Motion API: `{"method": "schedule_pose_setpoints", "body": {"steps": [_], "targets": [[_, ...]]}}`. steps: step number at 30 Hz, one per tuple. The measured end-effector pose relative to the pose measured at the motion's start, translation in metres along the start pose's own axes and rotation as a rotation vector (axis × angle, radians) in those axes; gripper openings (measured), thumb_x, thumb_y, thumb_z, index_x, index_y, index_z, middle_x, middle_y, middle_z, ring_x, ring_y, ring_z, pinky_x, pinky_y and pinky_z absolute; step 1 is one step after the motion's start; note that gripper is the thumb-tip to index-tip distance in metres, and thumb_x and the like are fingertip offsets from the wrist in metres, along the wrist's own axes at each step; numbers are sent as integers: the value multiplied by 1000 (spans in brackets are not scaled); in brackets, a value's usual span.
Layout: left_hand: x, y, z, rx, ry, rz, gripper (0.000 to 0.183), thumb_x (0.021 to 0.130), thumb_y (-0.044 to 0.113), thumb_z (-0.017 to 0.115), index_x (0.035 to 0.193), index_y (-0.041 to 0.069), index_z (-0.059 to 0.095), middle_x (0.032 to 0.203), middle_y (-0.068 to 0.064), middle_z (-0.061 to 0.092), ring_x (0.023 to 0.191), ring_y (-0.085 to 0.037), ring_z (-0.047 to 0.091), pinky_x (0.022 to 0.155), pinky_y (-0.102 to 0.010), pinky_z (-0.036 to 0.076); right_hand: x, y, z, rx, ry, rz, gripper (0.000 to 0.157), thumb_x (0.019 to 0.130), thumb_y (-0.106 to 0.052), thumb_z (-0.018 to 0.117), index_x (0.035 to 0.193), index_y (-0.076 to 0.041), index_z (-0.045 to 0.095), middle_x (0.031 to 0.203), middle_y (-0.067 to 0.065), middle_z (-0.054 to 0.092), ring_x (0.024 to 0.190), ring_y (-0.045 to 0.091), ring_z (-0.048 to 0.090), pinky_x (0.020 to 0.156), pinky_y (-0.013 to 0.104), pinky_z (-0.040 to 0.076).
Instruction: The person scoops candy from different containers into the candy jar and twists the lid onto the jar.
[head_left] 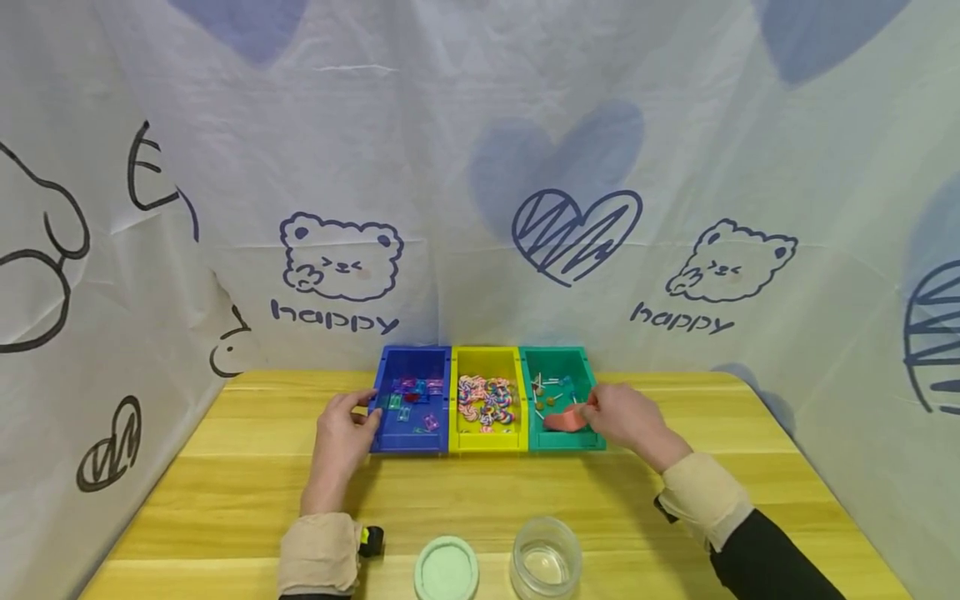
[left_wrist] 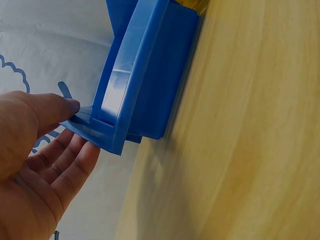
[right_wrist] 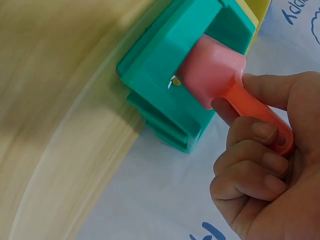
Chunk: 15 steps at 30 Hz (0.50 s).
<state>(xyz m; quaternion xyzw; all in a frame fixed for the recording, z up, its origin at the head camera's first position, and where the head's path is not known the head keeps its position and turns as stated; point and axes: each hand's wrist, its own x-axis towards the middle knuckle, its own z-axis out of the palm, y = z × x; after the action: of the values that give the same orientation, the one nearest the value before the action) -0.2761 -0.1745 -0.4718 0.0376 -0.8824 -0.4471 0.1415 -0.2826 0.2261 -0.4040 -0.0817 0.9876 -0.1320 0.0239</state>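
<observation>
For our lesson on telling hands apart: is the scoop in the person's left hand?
No, the right hand grips the scoop, while the left hand holds the blue tray.

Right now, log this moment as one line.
left hand: pinches rim of blue bin | right hand: holds pink scoop at green bin | yellow bin: middle | clear jar: open | green lid: beside jar

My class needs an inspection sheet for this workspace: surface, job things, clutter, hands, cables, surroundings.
Surface: wood-grain table.
Job's things: blue bin, yellow bin, green bin, side by side, each holding small pieces; pink scoop in the green bin; open jar beside pale green lid.
Clutter: nothing seen.
Hands: left hand pinches the blue bin's edge; right hand grips the pink scoop.
Cables: nothing seen.
Surroundings: pale cloth printed with hearts and bears.
</observation>
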Motion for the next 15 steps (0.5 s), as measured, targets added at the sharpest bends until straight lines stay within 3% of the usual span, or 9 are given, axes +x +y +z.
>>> {"method": "schedule_pose_setpoints", "body": {"steps": [15], "targets": [[0, 0, 3, 13, 19, 1, 37, 98, 6, 70, 134, 1, 66, 120, -21, 62, 98, -34, 69, 84, -46, 61, 6, -17, 17, -54, 42, 26, 42, 102, -32, 64, 68, -15, 46, 61, -2, 32, 53, 16, 35, 50, 29, 26]]}}
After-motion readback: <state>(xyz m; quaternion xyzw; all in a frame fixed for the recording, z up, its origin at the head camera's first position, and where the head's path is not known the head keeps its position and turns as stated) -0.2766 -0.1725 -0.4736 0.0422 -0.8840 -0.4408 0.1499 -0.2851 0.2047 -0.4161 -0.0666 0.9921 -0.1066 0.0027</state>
